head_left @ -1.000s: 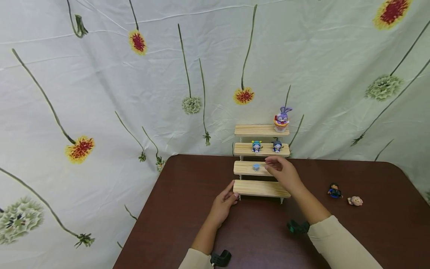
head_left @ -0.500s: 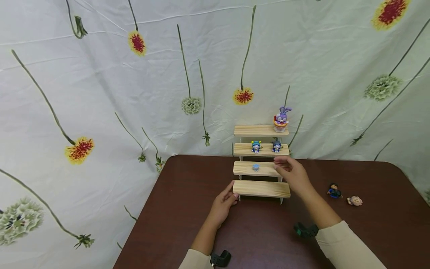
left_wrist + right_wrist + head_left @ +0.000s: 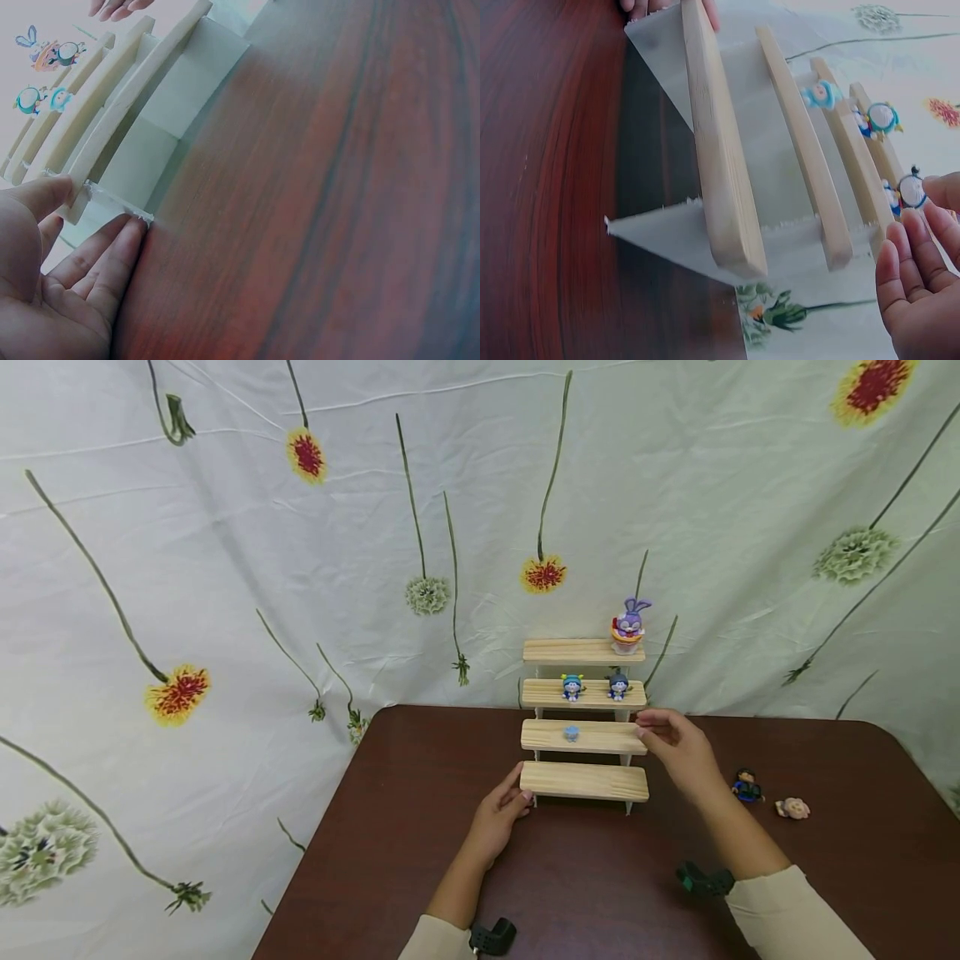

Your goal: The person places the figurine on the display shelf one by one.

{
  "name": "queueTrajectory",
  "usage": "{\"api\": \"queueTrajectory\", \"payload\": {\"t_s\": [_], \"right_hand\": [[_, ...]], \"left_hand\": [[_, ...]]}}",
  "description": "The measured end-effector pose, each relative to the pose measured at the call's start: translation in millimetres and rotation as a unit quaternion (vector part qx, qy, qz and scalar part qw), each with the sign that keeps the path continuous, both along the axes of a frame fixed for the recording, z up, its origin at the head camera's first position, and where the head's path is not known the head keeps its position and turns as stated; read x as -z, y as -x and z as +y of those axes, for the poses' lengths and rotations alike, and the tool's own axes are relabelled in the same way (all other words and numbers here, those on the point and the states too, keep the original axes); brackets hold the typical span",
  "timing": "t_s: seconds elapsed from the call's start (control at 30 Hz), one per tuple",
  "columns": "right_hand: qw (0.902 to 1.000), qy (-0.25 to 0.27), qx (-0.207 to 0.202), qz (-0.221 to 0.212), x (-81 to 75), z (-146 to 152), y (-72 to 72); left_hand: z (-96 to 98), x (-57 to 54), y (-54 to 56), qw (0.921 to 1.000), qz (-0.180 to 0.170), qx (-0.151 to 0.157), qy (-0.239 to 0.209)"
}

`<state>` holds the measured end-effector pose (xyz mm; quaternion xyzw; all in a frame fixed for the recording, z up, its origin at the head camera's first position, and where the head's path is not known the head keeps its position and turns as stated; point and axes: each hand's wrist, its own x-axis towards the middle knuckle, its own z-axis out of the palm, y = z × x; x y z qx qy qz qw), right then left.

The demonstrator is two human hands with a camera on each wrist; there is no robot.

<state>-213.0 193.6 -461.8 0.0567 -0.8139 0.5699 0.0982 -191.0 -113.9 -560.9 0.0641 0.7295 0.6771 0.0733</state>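
Note:
A four-step wooden display stand (image 3: 585, 782) with pale boards on clear side supports stands on the table. At its lower left end my left hand (image 3: 497, 820) grips the lowest board and the support; in the left wrist view the thumb (image 3: 46, 196) lies against the board's end. Beside the right end of the second board from the bottom is my right hand (image 3: 681, 752), fingers loosely bent, holding nothing. A small light-blue figurine (image 3: 572, 733) sits on that board. Above it sit a figurine in a teal hat (image 3: 572, 687) and one in a dark hat (image 3: 618, 686).
On the top board is a purple rabbit figurine in a cup (image 3: 627, 627). To the right on the dark brown table (image 3: 600, 877) lie a dark-haired figure in blue and black (image 3: 747, 786) and a pinkish figurine (image 3: 792, 808). A flower-print cloth (image 3: 360, 527) hangs behind.
My right hand has moved right, from near the light-blue figurine to beyond the end of that board. The left hand and the figurines have stayed in place.

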Motion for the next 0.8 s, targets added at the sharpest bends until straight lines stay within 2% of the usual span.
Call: {"api": "queueTrajectory", "payload": {"t_s": [0.27, 0.57, 0.8], "right_hand": [[0.9998, 0.008, 0.014, -0.009, 5.6, 18.3, -4.6], [0.9992, 0.026, 0.030, 0.000, 13.1, 40.1, -10.4], [0.9986, 0.023, 0.046, -0.002, 16.8, 58.5, -20.2]], "left_hand": [[-1.1, -2.4, -0.9, 1.0000, 0.001, 0.000, 0.002], [-0.7, -3.1, -1.2, 1.0000, -0.001, 0.001, 0.005], [-0.2, -3.2, -2.0, 1.0000, -0.007, 0.001, 0.000]]}}
